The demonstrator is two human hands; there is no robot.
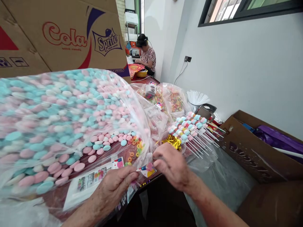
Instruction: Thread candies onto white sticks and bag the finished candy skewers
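My left hand (113, 183) pinches a small printed plastic bag (147, 170) between thumb and fingers, near the table's front edge. My right hand (171, 165) is at the bag's right side with curled fingers; whatever its fingertips hold is too small to make out. Beneath my left hand lies a stack of flat printed bags (82, 186). Small ring-shaped candies (132, 154) are scattered just beyond my hands. Loose pink, blue and white candies (94, 148) spill from a large clear bag (71, 110) at the left. Candy skewers on white sticks (189, 127) are piled beyond my right hand.
Gold twist ties (172, 142) lie beside the skewers. Farther back are bags of ring candies (176, 101), white sticks (197, 97) and a grey mug (206, 111). A carton (63, 37) rises at left; another box (251, 151) stands at right. Another person (148, 56) sits in the background.
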